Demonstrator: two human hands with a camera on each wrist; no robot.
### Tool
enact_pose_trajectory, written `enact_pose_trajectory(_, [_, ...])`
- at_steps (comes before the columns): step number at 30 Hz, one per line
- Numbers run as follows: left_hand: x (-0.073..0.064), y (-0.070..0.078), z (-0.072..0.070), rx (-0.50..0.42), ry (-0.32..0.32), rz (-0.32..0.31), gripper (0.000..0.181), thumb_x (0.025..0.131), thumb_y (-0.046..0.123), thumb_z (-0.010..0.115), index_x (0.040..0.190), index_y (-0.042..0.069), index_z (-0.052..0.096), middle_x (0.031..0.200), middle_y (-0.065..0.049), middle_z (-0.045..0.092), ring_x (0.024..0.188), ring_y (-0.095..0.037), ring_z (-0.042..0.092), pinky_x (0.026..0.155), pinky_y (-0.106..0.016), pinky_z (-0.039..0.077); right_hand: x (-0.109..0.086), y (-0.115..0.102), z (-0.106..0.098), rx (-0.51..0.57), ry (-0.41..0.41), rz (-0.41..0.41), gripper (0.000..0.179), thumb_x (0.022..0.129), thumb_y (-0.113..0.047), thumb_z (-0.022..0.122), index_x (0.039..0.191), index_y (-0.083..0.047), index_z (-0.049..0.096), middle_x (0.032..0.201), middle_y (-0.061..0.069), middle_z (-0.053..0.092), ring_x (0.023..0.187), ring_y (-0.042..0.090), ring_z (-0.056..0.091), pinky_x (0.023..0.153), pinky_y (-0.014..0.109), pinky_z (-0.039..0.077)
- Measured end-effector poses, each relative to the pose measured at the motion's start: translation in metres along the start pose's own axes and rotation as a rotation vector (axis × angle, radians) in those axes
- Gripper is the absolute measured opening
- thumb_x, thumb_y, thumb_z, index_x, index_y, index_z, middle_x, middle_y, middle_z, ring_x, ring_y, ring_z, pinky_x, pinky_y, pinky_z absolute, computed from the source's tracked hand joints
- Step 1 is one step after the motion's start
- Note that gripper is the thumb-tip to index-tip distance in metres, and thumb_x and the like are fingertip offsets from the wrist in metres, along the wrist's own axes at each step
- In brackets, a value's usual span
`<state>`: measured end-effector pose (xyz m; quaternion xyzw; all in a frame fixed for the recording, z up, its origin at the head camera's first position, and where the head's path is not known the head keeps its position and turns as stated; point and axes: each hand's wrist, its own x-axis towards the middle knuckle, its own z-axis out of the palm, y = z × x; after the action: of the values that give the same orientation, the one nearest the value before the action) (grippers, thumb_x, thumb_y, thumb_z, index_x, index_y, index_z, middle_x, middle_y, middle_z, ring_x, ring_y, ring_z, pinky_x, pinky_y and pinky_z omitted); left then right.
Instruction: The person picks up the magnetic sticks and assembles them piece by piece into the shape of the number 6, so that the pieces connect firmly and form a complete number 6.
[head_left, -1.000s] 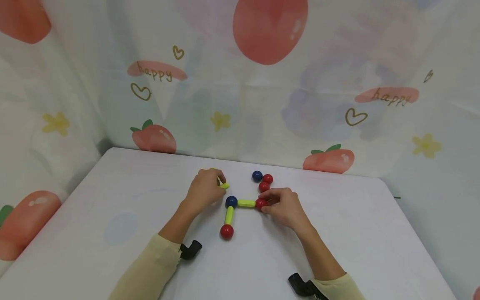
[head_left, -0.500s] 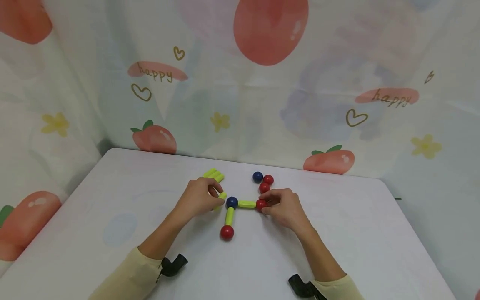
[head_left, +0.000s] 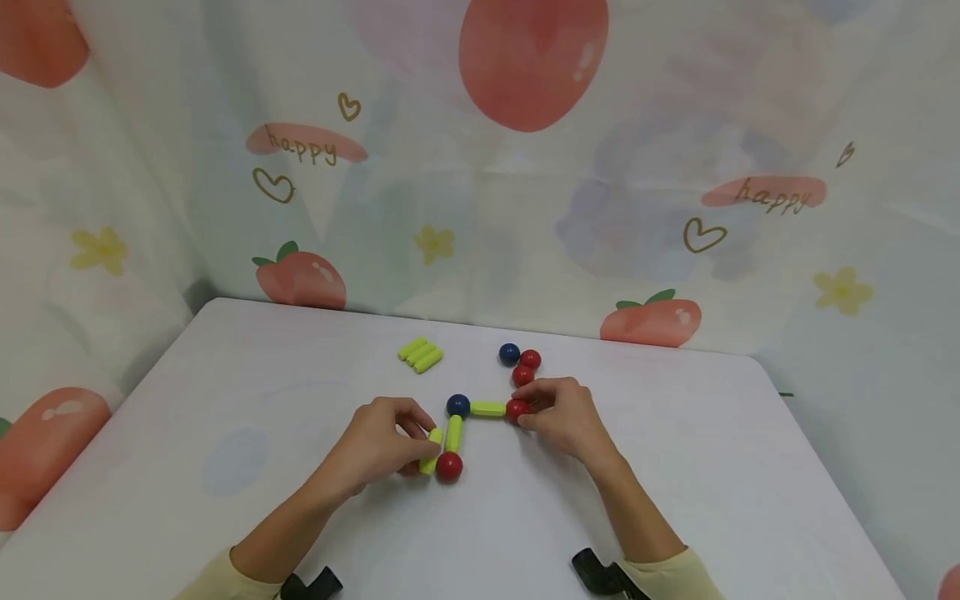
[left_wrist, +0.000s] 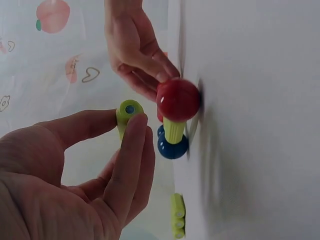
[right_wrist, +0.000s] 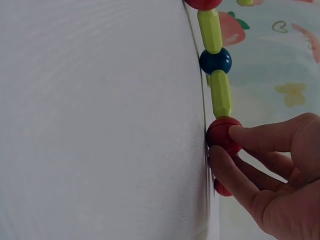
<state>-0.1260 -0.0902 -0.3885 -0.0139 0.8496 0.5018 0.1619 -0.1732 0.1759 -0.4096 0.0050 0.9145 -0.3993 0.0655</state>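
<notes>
My left hand (head_left: 386, 446) pinches a yellow-green magnetic rod (head_left: 432, 451) between thumb and fingers. In the left wrist view, a round metal disc shows in the end of this rod (left_wrist: 129, 111). Just right of it lies an L-shaped chain: a near red ball (head_left: 449, 467), a rod (head_left: 453, 434), a blue ball (head_left: 458, 406) at the corner, another rod (head_left: 488, 409), then a right-hand red ball (head_left: 516, 411). The held rod is close beside the near red ball, apart from it in the left wrist view. My right hand (head_left: 566, 419) pinches the right-hand red ball (right_wrist: 223, 135).
Behind the chain, several loose yellow-green rods (head_left: 421, 355) lie side by side. A loose blue ball (head_left: 509, 354) and two red balls (head_left: 527, 367) sit together at the back, just beyond my right hand. A patterned curtain (head_left: 480, 208) hangs behind the white table (head_left: 675, 467).
My left hand has come from the rod pile toward me with one rod, down to beside the near red ball. My right hand stays on its red ball.
</notes>
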Motion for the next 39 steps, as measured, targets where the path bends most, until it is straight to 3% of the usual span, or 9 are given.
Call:
enact_pose_trajectory(7, [-0.017, -0.007, 0.009, -0.099, -0.077, -0.056, 0.024, 0.082, 0.011, 0.086, 0.099, 0.007, 0.070, 0.091, -0.010, 0.065, 0.060, -0.018, 0.071, 0.063, -0.032, 0.062, -0.001, 0.000, -0.001, 0.002, -0.005, -0.001, 0.029, 0.086, -0.006, 0.082, 0.114, -0.014, 0.080, 0.101, 0.003, 0.076, 0.099, 0.020, 0.068, 0.082, 0.034, 0.061])
enact_pose_trajectory(18, [-0.021, -0.014, 0.022, -0.002, -0.196, -0.072, 0.026, 0.082, 0.009, 0.086, 0.095, 0.007, 0.063, 0.081, -0.007, 0.067, 0.062, -0.017, 0.069, 0.060, -0.028, 0.060, -0.002, 0.002, -0.001, 0.009, -0.001, -0.001, 0.030, 0.087, -0.007, 0.081, 0.116, -0.014, 0.079, 0.104, 0.004, 0.076, 0.101, 0.022, 0.067, 0.082, 0.034, 0.061])
enact_pose_trajectory(31, [-0.021, -0.018, 0.030, -0.022, -0.167, -0.074, 0.030, 0.082, 0.010, 0.087, 0.097, 0.006, 0.061, 0.082, -0.008, 0.065, 0.061, -0.015, 0.069, 0.059, -0.027, 0.060, 0.001, 0.002, 0.001, -0.004, 0.006, -0.013, 0.030, 0.086, -0.006, 0.082, 0.116, -0.014, 0.079, 0.103, 0.004, 0.076, 0.102, 0.022, 0.067, 0.082, 0.034, 0.062])
enact_pose_trajectory(39, [-0.019, -0.018, 0.034, -0.019, -0.139, -0.105, 0.053, 0.082, 0.015, 0.089, 0.117, 0.008, 0.050, 0.084, -0.006, 0.066, 0.062, -0.017, 0.068, 0.059, -0.027, 0.060, 0.002, 0.002, 0.002, -0.005, 0.001, -0.005, 0.030, 0.086, -0.007, 0.082, 0.116, -0.014, 0.079, 0.103, 0.004, 0.076, 0.102, 0.022, 0.067, 0.082, 0.034, 0.062])
